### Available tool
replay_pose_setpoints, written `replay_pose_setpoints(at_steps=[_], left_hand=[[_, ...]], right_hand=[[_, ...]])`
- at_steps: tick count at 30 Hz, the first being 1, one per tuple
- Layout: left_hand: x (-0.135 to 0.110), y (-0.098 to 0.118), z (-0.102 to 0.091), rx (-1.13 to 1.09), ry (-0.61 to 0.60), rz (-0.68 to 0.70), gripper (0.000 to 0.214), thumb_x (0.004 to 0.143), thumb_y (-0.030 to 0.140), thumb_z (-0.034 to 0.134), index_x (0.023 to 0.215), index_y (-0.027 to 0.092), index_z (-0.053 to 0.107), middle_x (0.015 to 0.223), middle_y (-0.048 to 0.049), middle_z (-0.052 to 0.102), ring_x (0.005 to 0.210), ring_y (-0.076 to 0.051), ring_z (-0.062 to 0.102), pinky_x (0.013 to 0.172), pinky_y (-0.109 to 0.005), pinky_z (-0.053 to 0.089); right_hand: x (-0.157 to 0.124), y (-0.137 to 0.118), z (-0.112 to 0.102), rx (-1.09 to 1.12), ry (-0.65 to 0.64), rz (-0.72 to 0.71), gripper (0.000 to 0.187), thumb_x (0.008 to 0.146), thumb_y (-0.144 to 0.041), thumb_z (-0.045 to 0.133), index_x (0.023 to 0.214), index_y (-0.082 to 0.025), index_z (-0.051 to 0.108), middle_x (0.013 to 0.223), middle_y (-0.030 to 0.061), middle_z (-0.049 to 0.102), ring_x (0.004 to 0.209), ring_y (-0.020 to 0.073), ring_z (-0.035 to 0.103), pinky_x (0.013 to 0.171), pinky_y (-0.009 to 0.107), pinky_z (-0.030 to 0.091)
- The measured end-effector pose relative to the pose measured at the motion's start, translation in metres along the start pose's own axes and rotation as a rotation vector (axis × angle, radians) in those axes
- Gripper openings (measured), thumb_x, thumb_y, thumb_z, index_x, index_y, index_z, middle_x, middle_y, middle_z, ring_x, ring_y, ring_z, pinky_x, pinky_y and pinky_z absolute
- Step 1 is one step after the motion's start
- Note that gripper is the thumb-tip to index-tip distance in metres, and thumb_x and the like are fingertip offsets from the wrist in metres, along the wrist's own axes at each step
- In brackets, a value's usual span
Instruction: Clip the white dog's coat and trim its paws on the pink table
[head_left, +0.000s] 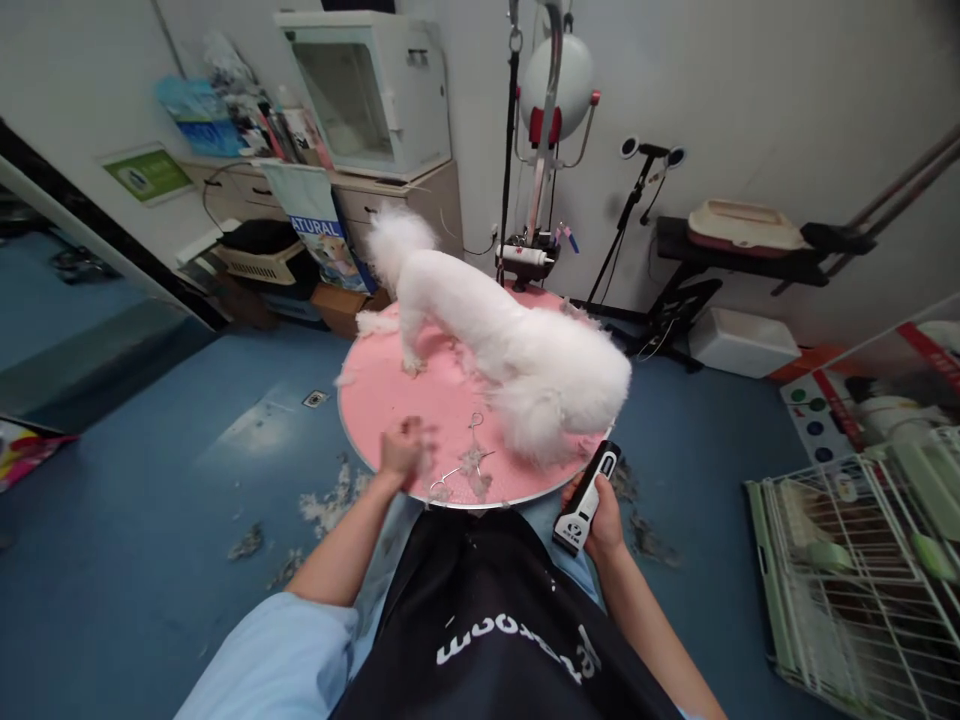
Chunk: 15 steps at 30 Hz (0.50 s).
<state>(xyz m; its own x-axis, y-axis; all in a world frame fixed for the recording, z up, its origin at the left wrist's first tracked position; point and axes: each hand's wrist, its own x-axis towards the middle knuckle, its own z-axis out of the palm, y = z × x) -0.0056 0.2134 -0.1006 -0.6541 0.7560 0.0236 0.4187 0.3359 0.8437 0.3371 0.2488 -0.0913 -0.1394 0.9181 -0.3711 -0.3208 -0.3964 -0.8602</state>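
Observation:
A white fluffy dog (495, 335) stands on a round pink grooming table (390, 395), head near me and tail toward the far wall. My right hand (600, 515) grips a black and white electric clipper (585, 500) at the table's near right edge, just below the dog's head. My left hand (403, 452) hovers over the table's near left edge, smeared by motion, with its fingers curled. Clumps of cut white fur and a thin metal chain (469, 455) lie on the pink top between my hands.
Fur clumps (330, 505) litter the blue floor to the left of the table. A wire cage (862, 570) stands at the right. A grooming arm stand with dryer (544, 120) rises behind the table. Cabinets and a drying box (367, 90) line the far wall.

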Motion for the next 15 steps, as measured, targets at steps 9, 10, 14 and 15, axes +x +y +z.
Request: replay_pose_setpoints(at_steps=[9,10,14,15], left_hand=[[-0.037,0.007,-0.106,0.427,0.266,-0.135,0.060,0.080,0.054,0.054,0.120,0.011,0.058,0.143,-0.0209,0.044,0.138,-0.041,0.028,0.109,-0.056,0.027],[-0.060,0.021,-0.081,0.178,0.040,-0.061,0.066,0.076,0.064,0.054,0.117,0.012,0.060,0.139,-0.0199,0.049,0.135,-0.038,0.036,0.109,-0.052,0.031],[-0.126,0.056,0.008,-0.710,-0.420,-0.182,0.082,0.068,0.076,0.054,0.120,0.014,0.059,0.122,-0.0180,0.063,0.114,-0.032,0.059,0.097,-0.044,0.048],[-0.130,0.057,0.016,-0.781,-0.329,-0.275,0.071,0.070,0.069,0.059,0.115,0.014,0.060,0.112,-0.0154,0.067,0.106,-0.029,0.063,0.092,-0.042,0.050]], right_hand=[[-0.011,0.004,0.016,-0.436,-0.083,-0.089,0.041,0.075,-0.063,0.055,0.082,-0.022,0.056,0.060,0.0001,0.061,0.047,0.0166,0.053,0.047,0.029,0.045],[-0.018,0.003,0.035,-0.561,-0.190,-0.153,0.037,0.078,-0.058,0.054,0.089,-0.023,0.057,0.070,0.0020,0.065,0.057,0.0188,0.059,0.055,0.031,0.049],[-0.040,0.000,0.117,-1.031,-0.651,-0.457,0.029,0.084,-0.041,0.055,0.108,-0.026,0.061,0.107,0.0080,0.068,0.100,0.0274,0.062,0.089,0.034,0.047],[-0.040,0.001,0.131,-1.077,-0.724,-0.511,0.028,0.088,-0.037,0.051,0.111,-0.026,0.061,0.113,0.0084,0.067,0.106,0.0272,0.060,0.094,0.034,0.044]])
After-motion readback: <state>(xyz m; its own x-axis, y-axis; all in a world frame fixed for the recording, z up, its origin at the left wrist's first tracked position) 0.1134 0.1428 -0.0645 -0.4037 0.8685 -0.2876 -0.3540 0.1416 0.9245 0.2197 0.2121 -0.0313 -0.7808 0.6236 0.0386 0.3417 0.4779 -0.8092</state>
